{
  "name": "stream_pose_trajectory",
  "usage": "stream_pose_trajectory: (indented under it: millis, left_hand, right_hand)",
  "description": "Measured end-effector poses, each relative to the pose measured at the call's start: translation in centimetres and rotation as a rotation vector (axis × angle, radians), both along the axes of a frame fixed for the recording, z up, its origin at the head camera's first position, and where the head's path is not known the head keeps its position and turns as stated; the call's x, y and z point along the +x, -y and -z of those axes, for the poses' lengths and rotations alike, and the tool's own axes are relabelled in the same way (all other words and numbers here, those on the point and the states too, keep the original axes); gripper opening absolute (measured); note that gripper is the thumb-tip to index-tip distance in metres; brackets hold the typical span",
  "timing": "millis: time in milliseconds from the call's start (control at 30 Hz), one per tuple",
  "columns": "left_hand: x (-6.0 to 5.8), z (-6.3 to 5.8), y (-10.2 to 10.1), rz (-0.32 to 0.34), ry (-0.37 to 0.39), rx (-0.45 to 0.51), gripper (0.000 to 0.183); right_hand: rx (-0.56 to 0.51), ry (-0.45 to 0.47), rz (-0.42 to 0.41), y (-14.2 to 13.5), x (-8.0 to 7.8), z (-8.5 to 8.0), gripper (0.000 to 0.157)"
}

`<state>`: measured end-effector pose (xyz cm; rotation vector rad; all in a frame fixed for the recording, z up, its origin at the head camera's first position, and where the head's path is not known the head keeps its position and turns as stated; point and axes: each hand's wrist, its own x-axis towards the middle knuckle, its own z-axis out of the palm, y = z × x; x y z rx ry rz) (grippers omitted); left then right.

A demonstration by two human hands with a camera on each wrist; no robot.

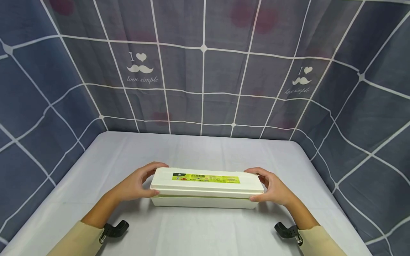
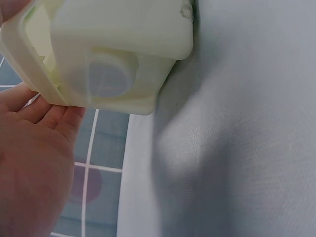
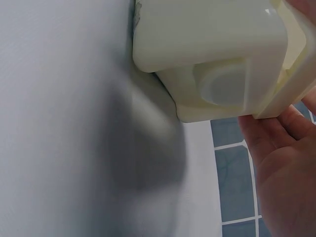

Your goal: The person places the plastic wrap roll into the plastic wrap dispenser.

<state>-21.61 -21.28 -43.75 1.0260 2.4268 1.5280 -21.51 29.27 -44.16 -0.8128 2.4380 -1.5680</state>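
Note:
A long cream-white cling film box (image 1: 205,202) with a yellow-green label lies crosswise in front of me. Its lid (image 1: 208,188) stands slightly apart from the base, with a gap along the rim in both wrist views. My left hand (image 1: 141,183) grips the left end, thumb at the front edge and fingers over the back. At the right end, my right hand (image 1: 271,185) holds on in the same way. Each wrist view shows a box end with a round disc (image 2: 111,79) set into it; fingers (image 3: 259,131) lie along the back rim.
The box is over a table with a white cloth (image 1: 198,231). Dark blue-grey checked curtains (image 1: 182,71) rise behind the table and along both sides. A black wrist mount (image 1: 116,229) sticks out from each beige sleeve.

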Motion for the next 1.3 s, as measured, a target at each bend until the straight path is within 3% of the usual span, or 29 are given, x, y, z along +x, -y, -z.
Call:
stream_pose_trajectory:
  millis: [567,900,1300]
  left_hand:
    - [0.05,0.75,0.26,-0.001,0.019,-0.012,0.071]
    - [-0.07,0.45,0.61,0.027,0.042,-0.024,0.077]
    - [-0.18,0.69,0.80,0.012,0.041,-0.040,0.080]
  right_hand:
    - [0.024,-0.013,-0.008,-0.03,-0.14,0.33,0.080]
    - [-0.003,0.031,-0.019,0.17,-0.05,0.61,0.086]
    - [-0.006,0.007,-0.026,0.10,0.18,0.80,0.090]
